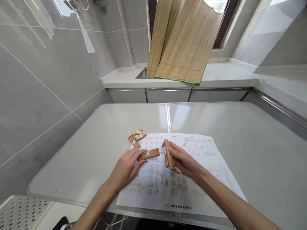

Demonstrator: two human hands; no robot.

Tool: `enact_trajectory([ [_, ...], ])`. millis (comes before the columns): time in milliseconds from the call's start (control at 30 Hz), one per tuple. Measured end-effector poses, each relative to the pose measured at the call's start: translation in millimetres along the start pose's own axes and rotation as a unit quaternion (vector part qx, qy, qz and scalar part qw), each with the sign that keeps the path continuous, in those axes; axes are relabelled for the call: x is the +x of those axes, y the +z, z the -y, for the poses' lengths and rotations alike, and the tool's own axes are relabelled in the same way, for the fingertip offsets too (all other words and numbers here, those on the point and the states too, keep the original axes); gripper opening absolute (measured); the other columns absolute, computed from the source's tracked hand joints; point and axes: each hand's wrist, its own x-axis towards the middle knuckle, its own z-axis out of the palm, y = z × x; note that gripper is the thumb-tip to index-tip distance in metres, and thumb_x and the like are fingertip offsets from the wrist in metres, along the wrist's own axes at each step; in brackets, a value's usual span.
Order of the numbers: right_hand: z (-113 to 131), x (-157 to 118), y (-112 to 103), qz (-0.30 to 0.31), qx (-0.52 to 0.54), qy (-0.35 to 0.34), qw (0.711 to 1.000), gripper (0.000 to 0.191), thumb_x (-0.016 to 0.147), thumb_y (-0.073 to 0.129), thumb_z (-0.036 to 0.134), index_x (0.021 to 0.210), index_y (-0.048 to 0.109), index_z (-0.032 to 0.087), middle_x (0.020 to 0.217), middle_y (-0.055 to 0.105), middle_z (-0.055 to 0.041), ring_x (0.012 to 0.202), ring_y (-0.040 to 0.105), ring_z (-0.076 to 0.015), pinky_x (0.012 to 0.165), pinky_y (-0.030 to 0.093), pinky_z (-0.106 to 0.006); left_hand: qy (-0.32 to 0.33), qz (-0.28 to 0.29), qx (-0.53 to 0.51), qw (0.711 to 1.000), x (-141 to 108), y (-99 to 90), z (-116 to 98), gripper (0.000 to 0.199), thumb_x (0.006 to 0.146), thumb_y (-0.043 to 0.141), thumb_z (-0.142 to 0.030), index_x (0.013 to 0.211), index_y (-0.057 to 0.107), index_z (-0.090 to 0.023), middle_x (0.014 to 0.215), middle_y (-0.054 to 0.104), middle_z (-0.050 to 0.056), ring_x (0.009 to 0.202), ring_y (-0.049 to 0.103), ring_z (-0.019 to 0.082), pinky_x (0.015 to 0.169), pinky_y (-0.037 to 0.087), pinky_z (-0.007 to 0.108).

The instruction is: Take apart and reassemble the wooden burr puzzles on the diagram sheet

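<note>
Between the thumb and fingers of my left hand [127,165] is one end of a flat wooden puzzle piece [153,153] with a notch in its edge; it points right, over the printed sheet [203,199]. My right hand [182,158] grips another wooden puzzle piece [169,156], turned with its narrow side up. The two pieces are apart. Beyond my left hand, several light wooden pieces [139,133] sit close together at the sheet's upper left corner. A darker notched piece [134,141] lies against them.
The sheet has rows of small diagrams and lies on a pale folding table [79,166] with a centre seam. Behind it, a bamboo mat [184,48] leans on a white counter [223,72]. At lower left stands a white perforated basket [21,210].
</note>
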Motion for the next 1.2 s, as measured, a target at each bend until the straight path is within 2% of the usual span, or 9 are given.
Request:
enact_trajectory([
  [133,-1.8,1.4,1.4,-0.030,0.000,0.004,1.000,0.043,0.097,0.073,0.056,0.116,0.059,0.020,0.067,0.074,-0.0002,0.038,0.043,-0.0064,0.037,0.028,-0.018,-0.051,-0.011,0.011,0.999,-15.8,-1.8,11.0,0.028,0.110,0.052,-0.039,0.131,0.061,-0.022,0.119,0.076,0.010,0.104,0.072,0.026,0.089,0.057,0.038],
  [267,-4.6,1.1,1.0,-0.041,-0.008,0.018,0.999,0.040,0.098,0.073,0.055,0.113,0.061,0.020,0.065,0.071,0.0001,0.043,0.048,-0.0081,0.040,0.029,-0.019,-0.067,-0.008,0.043,0.997,-28.7,-8.5,24.4,0.029,0.110,0.051,-0.040,0.131,0.061,-0.023,0.122,0.075,0.009,0.109,0.072,0.026,0.095,0.057,0.041],
  [367,-6.8,0.7,0.2,-0.041,-0.016,0.024,0.999,0.040,0.098,0.072,0.055,0.113,0.062,0.019,0.066,0.070,-0.0002,0.048,0.053,-0.0096,0.042,0.031,-0.019,-0.071,-0.002,0.069,0.995,-34.7,-16.6,35.1,0.031,0.110,0.049,-0.042,0.129,0.063,-0.022,0.120,0.075,0.009,0.107,0.071,0.027,0.093,0.057,0.041],
  [500,-8.4,1.0,-0.3,-0.041,-0.019,0.024,0.999,0.040,0.097,0.074,0.055,0.113,0.062,0.020,0.066,0.069,0.0000,0.053,0.059,-0.0116,0.042,0.031,-0.019,-0.047,0.032,0.092,0.994,-37.8,-26.1,49.1,0.035,0.111,0.046,-0.045,0.128,0.065,-0.021,0.119,0.074,0.010,0.105,0.069,0.027,0.092,0.056,0.042],
  [733,-7.7,1.2,0.6,-0.039,-0.021,0.027,0.999,0.039,0.098,0.073,0.055,0.113,0.064,0.020,0.068,0.071,-0.0009,0.052,0.058,-0.0105,0.043,0.031,-0.019,-0.018,0.103,0.122,0.987,-33.5,-32.0,71.5,0.037,0.112,0.045,-0.045,0.133,0.065,-0.024,0.126,0.070,0.010,0.109,0.066,0.027,0.094,0.054,0.043],
  [967,-6.5,0.9,2.5,-0.044,-0.024,0.031,0.998,0.039,0.096,0.076,0.055,0.112,0.064,0.020,0.070,0.071,-0.0010,0.057,0.062,-0.0114,0.045,0.033,-0.020,0.035,0.101,0.166,0.980,-21.3,-31.4,93.5,0.035,0.112,0.040,-0.023,0.137,0.064,-0.025,0.134,0.068,0.011,0.120,0.064,0.028,0.101,0.053,0.045],
  [1200,-7.5,0.4,1.6,-0.040,-0.033,0.032,0.998,0.042,0.096,0.075,0.056,0.114,0.063,0.020,0.070,0.072,-0.0018,0.056,0.062,-0.0120,0.045,0.032,-0.020,0.045,0.084,0.205,0.974,-12.8,-34.5,89.6,0.036,0.109,0.040,-0.018,0.132,0.068,-0.024,0.129,0.070,0.012,0.116,0.065,0.028,0.099,0.053,0.047],
])
